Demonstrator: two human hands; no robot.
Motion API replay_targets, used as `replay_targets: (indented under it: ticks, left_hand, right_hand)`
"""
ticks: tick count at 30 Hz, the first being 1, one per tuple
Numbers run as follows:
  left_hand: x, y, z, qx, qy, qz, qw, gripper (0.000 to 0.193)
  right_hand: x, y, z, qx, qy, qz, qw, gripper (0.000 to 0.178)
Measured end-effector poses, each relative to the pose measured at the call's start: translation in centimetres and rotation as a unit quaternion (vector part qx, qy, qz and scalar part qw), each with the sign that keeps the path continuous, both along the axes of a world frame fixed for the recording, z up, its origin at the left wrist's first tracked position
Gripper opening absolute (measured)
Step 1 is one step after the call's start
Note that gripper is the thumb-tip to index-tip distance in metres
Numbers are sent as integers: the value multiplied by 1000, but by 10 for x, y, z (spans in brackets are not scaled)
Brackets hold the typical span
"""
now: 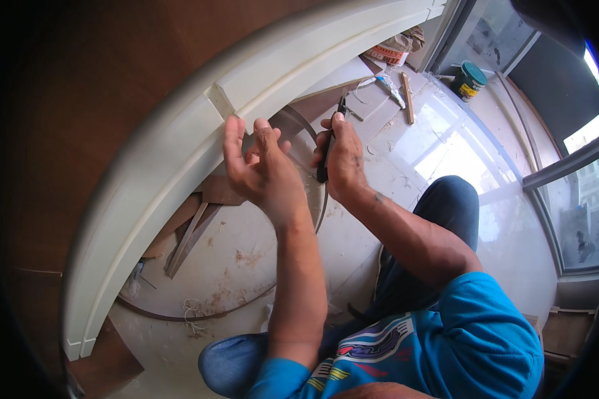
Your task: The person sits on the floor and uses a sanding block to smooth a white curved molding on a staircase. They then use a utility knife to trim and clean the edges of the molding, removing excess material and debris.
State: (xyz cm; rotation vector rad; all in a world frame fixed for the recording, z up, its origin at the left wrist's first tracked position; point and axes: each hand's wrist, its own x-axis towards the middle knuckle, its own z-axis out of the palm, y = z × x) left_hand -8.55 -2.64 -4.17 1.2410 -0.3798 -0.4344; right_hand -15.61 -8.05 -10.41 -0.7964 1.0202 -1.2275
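Note:
A long white panel frame (146, 149) with a grooved edge curves across the upper left, with a notch-like step (221, 100) in its moulding. My left hand (266, 169) is raised at its edge, fingers extended and apart, fingertips at the frame just below the step. Nothing shows in that hand, though part of the fingers is hidden. To its right, my right hand (345, 156) is closed around a black utility knife (323, 174), whose narrow dark front end points up past the thumb. The knife is apart from the frame.
Brown offcuts (190, 243) lie under the frame, and a thin brown strip (226, 311) curls over the dusty floor. Farther off are a wooden stick (407, 100), a white tube (393, 93), a sack (396, 50) and a green-lidded bucket (469, 81). Glass doors (572, 219) stand at right.

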Motion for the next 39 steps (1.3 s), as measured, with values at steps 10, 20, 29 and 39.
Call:
replay_targets:
  ticks: [10,20,29,39]
  left_hand:
    - [21,4,16,3,-30,-103,994,74]
    - [16,-2,-6,147,-322,-45,934,89]
    - [10,-5,-18,-21,-41,20,999,47]
    - [8,-18,-36,-100,-120,59,986,27]
  right_hand:
    - [-13,7,15,-52,7,31,998,52]
    - [-15,12,21,-47,1,53,997,53]
    - [-15,6,26,-69,-33,47,996,50]
    - [-18,-1,27,-115,-23,33,993,48]
